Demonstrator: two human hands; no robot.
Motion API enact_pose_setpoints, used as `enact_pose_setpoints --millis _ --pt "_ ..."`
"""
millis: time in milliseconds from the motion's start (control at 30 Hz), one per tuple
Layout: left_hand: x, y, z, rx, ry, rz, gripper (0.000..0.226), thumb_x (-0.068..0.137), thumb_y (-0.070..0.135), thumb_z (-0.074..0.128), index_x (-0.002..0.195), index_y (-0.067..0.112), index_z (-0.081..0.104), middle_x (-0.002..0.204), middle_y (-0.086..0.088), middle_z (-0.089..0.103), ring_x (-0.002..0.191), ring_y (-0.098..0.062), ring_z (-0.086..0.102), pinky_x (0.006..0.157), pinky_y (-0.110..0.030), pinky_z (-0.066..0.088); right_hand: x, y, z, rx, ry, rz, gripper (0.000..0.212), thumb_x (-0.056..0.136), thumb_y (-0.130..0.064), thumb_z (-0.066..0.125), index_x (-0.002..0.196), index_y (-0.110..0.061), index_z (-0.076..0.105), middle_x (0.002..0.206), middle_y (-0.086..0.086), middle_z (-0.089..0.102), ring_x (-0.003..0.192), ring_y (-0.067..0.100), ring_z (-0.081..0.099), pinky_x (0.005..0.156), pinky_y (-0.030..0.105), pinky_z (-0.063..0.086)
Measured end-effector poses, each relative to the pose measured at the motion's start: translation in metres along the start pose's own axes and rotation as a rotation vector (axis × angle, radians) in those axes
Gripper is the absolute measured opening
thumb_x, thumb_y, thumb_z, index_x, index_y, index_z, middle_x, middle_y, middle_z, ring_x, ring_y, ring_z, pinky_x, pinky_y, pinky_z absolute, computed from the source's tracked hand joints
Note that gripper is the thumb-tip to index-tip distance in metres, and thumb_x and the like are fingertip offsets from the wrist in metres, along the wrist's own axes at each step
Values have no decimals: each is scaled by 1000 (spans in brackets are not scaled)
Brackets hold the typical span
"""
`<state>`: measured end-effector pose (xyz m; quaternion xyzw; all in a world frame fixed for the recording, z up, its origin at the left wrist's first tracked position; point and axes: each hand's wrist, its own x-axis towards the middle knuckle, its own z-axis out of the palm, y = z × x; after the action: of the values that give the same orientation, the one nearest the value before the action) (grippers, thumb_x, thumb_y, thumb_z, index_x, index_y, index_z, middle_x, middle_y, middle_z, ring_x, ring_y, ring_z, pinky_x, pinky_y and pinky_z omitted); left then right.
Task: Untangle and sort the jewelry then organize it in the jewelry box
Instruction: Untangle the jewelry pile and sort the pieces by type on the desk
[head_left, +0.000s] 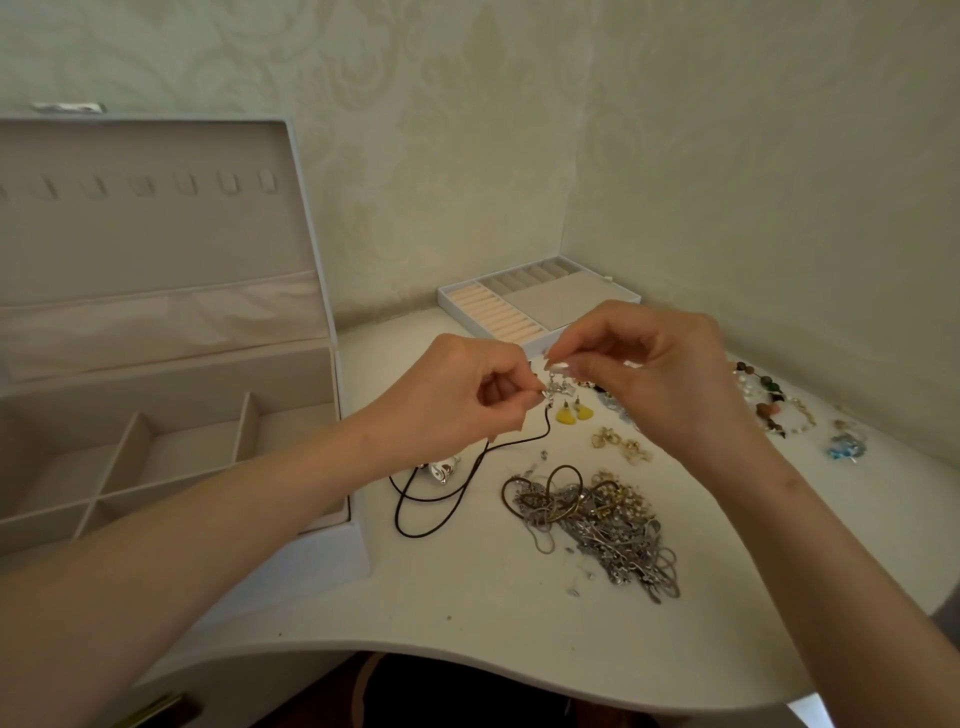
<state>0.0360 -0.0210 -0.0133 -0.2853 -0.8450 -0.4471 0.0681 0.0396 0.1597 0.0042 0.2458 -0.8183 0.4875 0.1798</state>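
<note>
Head camera, mid-frame: left hand (467, 387) and right hand (654, 371) each pinch the silver clasp (555, 385) of a black cord necklace (547, 422) trailing onto the desk (467, 597). Tangled chains (597, 519) lie lower right; the open jewelry box (156, 384) fills the left.

Too small + half covered by fingertips of left hand (457, 395) and right hand (654, 374): silver bit (555, 387) pinched there (clasp or charm, can't tell). Top end of black cord (415, 499) lost behind left fingers; silver pendant (444, 470) partly behind left wrist. Cut off at pic's left edge: jewelry box (156, 374), lid incl. Near corner of tray (566, 301) at desk's (467, 623) far corner hidden by the hands. Bluish piece (615, 408) mostly behind right hand. Tangled pile (597, 525) mid-desk: impossible to separate single chains by eye.
</note>
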Motion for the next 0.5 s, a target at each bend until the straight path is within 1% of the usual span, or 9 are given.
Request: enact_pose_setpoints --millis 100,233,300,400,500 --pt "0 2 0 -50 -16 -36 18 85 5 66 72 18 64 59 0 63 47 1 51 51 -9 40 -1 0 1 31 2 15 21 75 -3 75 73 -23 71 71 -7 70 68 13 66 68 28 55" --pt "0 2 1 -58 -21 -57 15 85 5 66 73 14 65 59 1 63 47 1 51 50 -9 40 -1 -1 2 102 13 45 17 74 -4 76 73 -21 71 71 -1 71 69 21 66 70 42 55" --pt "0 2 0 -55 -23 -64 16 85 5 66 73 16 65 58 1 63 47 1 52 50 -9 40 -1 0 2 108 14 44 18 74 -5 77 73 -21 71 71 1 71 69 25 66 69 45 54" --pt "0 2 0 -44 -25 -60 19 85 5 66 72 19 64 58 1 63 47 0 53 50 -9 40 -2 0 2 99 11 45 19 74 -4 76 73 -22 71 72 -2 70 67 21 66 68 43 53" --pt "0 4 0 -48 -36 -64 19 85 5 66 72 18 64 59 -2 63 46 0 52 50 -10 40 -2 0 2 110 9 56 18 74 -4 76 74 -21 71 72 -5 70 65 15 65 66 40 54"
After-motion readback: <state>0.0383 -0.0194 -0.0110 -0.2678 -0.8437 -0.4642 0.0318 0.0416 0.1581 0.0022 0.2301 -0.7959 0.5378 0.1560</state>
